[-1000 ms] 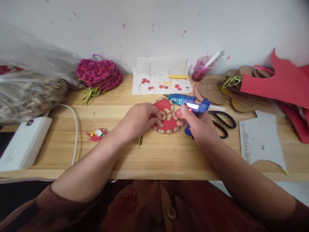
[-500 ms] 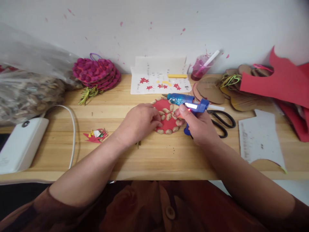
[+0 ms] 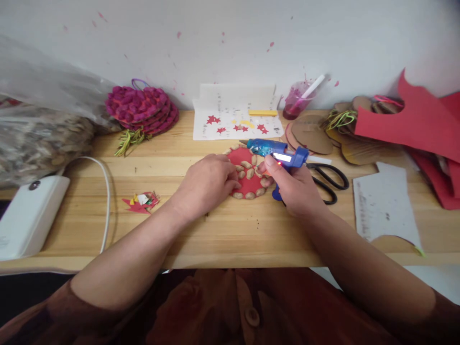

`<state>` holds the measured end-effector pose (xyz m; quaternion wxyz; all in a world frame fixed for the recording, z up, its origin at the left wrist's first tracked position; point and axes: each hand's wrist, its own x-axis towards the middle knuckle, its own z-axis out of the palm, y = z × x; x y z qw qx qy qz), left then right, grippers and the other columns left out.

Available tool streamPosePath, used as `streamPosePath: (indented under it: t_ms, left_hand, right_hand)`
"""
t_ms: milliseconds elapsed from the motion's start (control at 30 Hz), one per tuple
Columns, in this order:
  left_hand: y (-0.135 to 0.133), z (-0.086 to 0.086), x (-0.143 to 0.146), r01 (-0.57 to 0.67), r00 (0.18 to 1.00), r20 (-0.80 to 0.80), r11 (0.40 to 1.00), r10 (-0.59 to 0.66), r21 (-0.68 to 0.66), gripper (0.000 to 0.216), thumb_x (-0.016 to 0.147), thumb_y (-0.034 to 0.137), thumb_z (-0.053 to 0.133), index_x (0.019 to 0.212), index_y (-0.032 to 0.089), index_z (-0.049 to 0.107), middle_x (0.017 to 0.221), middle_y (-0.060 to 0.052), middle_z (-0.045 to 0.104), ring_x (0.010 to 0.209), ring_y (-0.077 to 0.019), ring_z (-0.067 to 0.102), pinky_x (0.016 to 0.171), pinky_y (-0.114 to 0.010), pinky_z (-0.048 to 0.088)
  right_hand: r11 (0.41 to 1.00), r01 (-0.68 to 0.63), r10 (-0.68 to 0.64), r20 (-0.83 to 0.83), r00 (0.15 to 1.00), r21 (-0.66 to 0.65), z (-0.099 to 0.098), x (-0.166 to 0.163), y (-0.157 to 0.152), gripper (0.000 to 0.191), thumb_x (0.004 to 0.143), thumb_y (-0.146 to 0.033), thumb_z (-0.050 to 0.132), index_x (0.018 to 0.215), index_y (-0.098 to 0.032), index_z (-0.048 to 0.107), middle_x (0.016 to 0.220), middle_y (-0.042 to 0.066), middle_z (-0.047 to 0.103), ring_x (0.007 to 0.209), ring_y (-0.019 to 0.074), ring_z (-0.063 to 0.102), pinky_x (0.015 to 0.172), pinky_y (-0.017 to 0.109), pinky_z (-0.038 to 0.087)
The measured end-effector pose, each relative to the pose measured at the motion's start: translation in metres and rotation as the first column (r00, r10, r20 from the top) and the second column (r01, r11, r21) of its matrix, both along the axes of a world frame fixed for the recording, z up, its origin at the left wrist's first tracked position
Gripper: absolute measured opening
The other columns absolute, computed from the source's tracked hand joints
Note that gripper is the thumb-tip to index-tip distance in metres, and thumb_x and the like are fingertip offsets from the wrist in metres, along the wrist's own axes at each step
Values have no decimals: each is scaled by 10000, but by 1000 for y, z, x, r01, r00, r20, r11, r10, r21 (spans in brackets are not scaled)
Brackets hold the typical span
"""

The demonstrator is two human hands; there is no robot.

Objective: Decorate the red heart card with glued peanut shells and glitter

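A: What could go wrong here?

B: The blue plastic hot glue gun [image 3: 278,154] is clamped in the fingers of the right hand [image 3: 294,184], with its nozzle over the far edge of the red round paper disc [image 3: 247,184] at the middle of the wooden table [image 3: 230,230]. The fingers of the left hand [image 3: 206,182], bunched together, are pressed on the disc's peanut shells [image 3: 247,164]. They could be burnt by dripped glue.

A: And counted?

B: One gun, one disc, roughly a dozen shells and one pair of black scissors [image 3: 328,176].

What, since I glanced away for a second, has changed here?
Nothing really moved; only the view drifted slightly. The left hand still rests its fingertips on the peanuts of the red disc, and the right hand still grips the blue glue gun, nozzle at the disc's far edge. Nothing taken or released.
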<state>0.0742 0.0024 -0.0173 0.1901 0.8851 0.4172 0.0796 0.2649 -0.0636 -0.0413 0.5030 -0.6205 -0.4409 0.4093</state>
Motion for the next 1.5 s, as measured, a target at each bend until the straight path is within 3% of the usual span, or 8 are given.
streamPosePath:
  t_ms: [767, 867, 1100, 1300, 1500]
  left_hand:
    - [-3, 3, 3, -21, 998, -62, 1000, 20, -13, 124, 856, 244, 656, 751, 195, 701, 898, -66, 690, 917, -255, 629, 792, -353, 484]
    - [0, 3, 1, -27, 999, -22, 999, 26, -41, 115, 847, 251, 669, 749, 199, 699, 872, -53, 700, 870, -235, 634, 763, -337, 470]
    - [8, 1, -6, -123, 961, 218, 967, 172, -224, 71, 873, 222, 615, 921, 203, 664, 826, 9, 740, 728, -154, 658, 702, -286, 470]
    - [10, -4, -6, -134, 961, 196, 949, 195, -284, 160, 780, 248, 726, 915, 206, 652, 761, 15, 705, 676, -153, 634, 642, -279, 462]
    - [7, -10, -3, -121, 966, 194, 964, 169, -239, 184, 748, 279, 756, 869, 205, 638, 778, 1, 702, 703, -163, 629, 641, -280, 459]
  right_hand:
    - [1000, 6, -7, 39, 999, 28, -3, 0, 2, 391, 878, -612, 660, 838, -224, 671, 836, 10, 695, 636, 133, 607, 620, 291, 509]
    - [1000, 9, -10, 31, 999, 13, -2, -1, 1, 398, 875, -619, 657, 842, -223, 675, 840, 12, 698, 625, 127, 601, 594, 279, 502]
    - [1000, 9, -9, 28, 1000, 3, 2, -3, 0, 387, 871, -608, 668, 831, -224, 686, 845, 15, 702, 621, 121, 598, 572, 266, 488]
    - [1000, 13, -13, 45, 999, 8, 2, -1, 0, 385, 872, -609, 666, 834, -226, 686, 846, 19, 697, 627, 129, 598, 571, 274, 491]
    - [999, -15, 14, 35, 999, 29, 2, -1, 0, 367, 885, -589, 660, 827, -227, 676, 837, 9, 690, 630, 124, 593, 622, 281, 514]
